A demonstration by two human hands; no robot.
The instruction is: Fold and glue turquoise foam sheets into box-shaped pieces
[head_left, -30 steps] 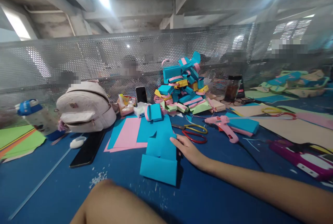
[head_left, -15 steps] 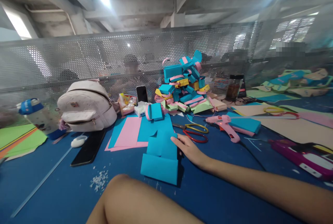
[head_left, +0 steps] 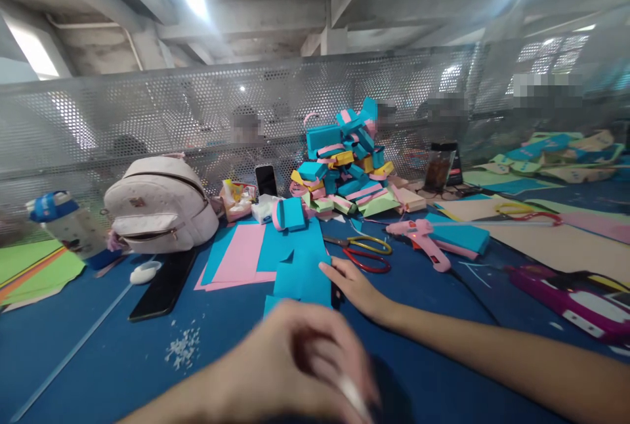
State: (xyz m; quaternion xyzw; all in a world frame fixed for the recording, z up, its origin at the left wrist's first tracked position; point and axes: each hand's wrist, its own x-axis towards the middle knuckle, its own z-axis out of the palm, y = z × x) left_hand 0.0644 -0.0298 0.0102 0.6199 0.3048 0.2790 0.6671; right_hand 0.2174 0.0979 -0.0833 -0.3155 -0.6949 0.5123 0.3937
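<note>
A folded piece of blue paper (head_left: pixel 301 276) lies on the blue table in front of me. My right hand (head_left: pixel 357 287) grips its right edge, one fingertip on top and the other fingers partly hidden below. Close to the camera, my left hand (head_left: pixel 295 361) is blurred, its fingers curled in over the near part of the paper, which it hides. Something pale shows at its fingertips; I cannot make out what it is. Just beyond are scissors (head_left: pixel 364 254) with one yellow and one red handle. A small blue paper box with a pink strip (head_left: pixel 290 214) stands behind the folded paper.
Blue and pink sheets (head_left: pixel 241 253), a white backpack (head_left: pixel 160 207), a bottle (head_left: pixel 69 227) and a black phone (head_left: pixel 165 286) lie left. A pile of paper boxes (head_left: pixel 344 161) rises behind. Right are a pink glue gun (head_left: pixel 426 240) with its cord and a purple case (head_left: pixel 561 299).
My left hand has come in from below, in front of the folded paper, where my bent knee was showing. My right hand keeps its hold on the paper's edge.
</note>
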